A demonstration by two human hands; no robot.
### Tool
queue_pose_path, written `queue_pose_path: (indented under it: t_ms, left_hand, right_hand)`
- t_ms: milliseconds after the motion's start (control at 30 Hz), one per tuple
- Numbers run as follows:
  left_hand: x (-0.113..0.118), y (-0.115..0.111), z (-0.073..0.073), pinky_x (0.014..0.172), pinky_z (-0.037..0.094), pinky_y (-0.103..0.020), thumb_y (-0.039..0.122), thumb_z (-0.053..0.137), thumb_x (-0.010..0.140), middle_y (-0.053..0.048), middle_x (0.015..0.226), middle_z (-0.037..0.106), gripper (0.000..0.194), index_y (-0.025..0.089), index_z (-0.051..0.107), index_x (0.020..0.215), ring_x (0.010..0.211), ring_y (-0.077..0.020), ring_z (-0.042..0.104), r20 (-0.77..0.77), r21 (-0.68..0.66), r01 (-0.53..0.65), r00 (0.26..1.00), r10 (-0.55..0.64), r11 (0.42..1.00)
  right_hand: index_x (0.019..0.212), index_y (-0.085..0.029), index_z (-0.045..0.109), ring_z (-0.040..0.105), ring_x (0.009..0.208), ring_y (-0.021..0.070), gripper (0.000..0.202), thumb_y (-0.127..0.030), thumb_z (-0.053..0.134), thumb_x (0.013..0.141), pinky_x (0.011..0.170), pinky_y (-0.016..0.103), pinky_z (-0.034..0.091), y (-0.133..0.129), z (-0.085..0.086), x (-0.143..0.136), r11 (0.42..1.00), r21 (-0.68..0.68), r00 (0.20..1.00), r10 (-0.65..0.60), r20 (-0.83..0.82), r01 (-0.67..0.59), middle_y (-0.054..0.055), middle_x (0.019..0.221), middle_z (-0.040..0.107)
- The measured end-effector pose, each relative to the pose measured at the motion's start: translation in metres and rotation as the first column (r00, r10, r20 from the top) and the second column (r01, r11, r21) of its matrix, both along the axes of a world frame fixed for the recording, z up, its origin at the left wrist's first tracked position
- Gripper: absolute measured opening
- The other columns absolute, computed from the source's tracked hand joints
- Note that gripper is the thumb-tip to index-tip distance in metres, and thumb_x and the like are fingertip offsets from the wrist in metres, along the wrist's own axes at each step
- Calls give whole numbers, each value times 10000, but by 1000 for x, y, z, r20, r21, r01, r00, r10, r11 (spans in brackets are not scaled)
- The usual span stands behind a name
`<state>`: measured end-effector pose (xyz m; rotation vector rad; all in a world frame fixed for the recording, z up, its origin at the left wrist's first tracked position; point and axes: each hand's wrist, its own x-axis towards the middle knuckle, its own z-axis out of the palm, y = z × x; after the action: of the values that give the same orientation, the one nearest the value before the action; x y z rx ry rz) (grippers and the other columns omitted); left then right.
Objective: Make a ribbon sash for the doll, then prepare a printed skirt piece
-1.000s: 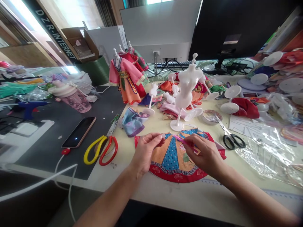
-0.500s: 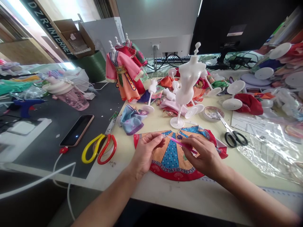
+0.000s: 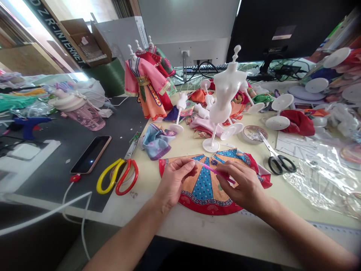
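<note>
My right hand (image 3: 244, 184) is closed round a slim pink pen-like tool (image 3: 210, 168), its thin pale tip pointing left. That tip reaches the fingertips of my left hand (image 3: 179, 178), where thumb and forefinger are pinched together; whatever they hold is too small to make out. Under both hands a small fan-shaped skirt piece (image 3: 203, 184) lies spread on the table, with orange and blue panels and a red border. Just beyond it stands a bare white doll mannequin (image 3: 229, 88) on a round base.
Left of the skirt piece lie yellow-and-red-handled scissors (image 3: 124, 175) and a phone (image 3: 91, 154). Black-handled scissors (image 3: 278, 160) rest against a tape roll (image 3: 251, 133) at the right, near crumpled clear plastic (image 3: 313, 184). Dressed mannequins (image 3: 145, 82) and cloth pieces stand behind.
Both hands and the pink tool stay almost in place. The whole view has shifted very slightly.
</note>
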<state>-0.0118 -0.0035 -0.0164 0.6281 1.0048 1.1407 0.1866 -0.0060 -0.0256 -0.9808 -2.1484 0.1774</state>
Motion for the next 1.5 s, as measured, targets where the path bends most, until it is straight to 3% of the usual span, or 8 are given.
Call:
queue_pose_path:
  t_ms: [500,933,1233,1500]
  left_hand:
    - [2,-2,1,693,455,-165,288,734,718,12,694,666,134,172,722,783,680,-59,574,-141,71,-21,990,31,997]
    - [1,-2,2,673,465,-205,265,770,657,2,655,659,163,164,716,773,631,-79,580,8,-27,-6,1000,6,1000]
    - [-1,-2,1,680,459,-209,265,701,752,-1,664,605,133,144,652,731,644,-83,553,88,7,99,991,-100,995]
    - [-4,-1,4,683,434,-207,267,663,789,3,659,566,143,142,643,722,653,-83,527,61,50,99,993,-102,994]
  right_hand:
    - [899,-143,591,563,649,136,98,-101,555,818,604,282,475,-1,0,0,999,23,1000,27,1,-27,43,718,615]
    - [941,-171,592,618,713,170,143,-117,541,818,594,301,494,-4,-3,-1,1000,15,1000,16,-22,-16,70,805,664]
    - [934,-160,578,601,712,163,160,-79,576,795,586,289,485,-6,-1,-1,999,34,999,44,-25,-43,51,759,625]
    - [947,-180,588,568,648,139,170,-101,548,802,544,273,453,-6,-1,1,999,45,999,22,-38,-21,53,781,636]
